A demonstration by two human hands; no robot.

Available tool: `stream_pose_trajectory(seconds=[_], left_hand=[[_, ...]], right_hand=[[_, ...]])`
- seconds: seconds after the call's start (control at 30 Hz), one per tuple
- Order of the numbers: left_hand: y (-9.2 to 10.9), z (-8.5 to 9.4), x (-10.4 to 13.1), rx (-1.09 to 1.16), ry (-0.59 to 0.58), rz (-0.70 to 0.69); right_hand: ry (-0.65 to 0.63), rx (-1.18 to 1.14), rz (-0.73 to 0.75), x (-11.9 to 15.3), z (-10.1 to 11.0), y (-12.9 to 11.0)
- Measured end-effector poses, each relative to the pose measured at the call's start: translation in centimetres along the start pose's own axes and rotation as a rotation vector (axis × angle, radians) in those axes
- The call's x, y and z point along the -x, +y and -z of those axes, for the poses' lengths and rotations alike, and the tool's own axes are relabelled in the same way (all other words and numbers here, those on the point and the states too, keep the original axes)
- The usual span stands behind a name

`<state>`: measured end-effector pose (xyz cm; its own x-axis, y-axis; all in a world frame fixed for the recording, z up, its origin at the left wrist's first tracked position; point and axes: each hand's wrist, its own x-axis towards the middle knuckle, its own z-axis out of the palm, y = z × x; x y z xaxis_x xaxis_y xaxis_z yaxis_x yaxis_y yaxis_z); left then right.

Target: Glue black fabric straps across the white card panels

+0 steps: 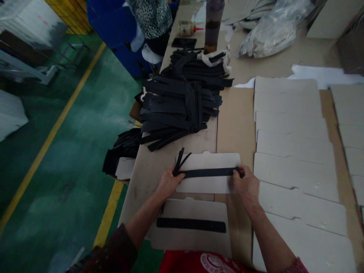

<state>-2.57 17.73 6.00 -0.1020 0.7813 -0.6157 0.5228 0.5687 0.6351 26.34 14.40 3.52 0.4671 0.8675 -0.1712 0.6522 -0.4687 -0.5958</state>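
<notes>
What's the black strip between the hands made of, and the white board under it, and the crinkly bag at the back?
Black strip: maybe fabric or imitation leather; it looks thin, dark and dull, so I can't be sure.
White board: probably cardboard; flat, matte, neatly cut edges.
Bag: likely thin plastic; see-through, shiny, wrinkled.

The table (150, 170) carries bundled black strips (167, 104), a phone (184, 43), a red-tipped bottle (186, 29) and a plastic bag (270, 38).

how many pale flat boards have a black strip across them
2: one pale board between left hand and right hand, a second board nearer the camera. Overlapping boards at right may hide others.
</notes>
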Motion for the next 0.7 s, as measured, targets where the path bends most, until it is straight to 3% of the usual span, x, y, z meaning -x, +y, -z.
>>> stream_pose_trajectory(seconds=[0.17, 0.3, 0.53, 0.7], left_hand=[[-0.2, -0.1, -0.1, 0.000, 0.002, -0.012], [-0.2, 0.0, 0.5, 0.023, 0.003, -0.022], [0.2, 0.9, 3.2, 0.050, -0.064, -0.101], [0.0, 0.8, 2.5, 0.027, -0.048, -0.105]], right_hand=[[0.045, 0.090, 0.122, 0.5, 0.2, -0.5], [0.074, 0.197, 0.102, 0.8, 0.4, -0.7], [0.059, 0.141, 0.175, 0.6, 0.1, 0.0], [0.057, 0.108, 0.192, 0.3, 0.1, 0.3]])
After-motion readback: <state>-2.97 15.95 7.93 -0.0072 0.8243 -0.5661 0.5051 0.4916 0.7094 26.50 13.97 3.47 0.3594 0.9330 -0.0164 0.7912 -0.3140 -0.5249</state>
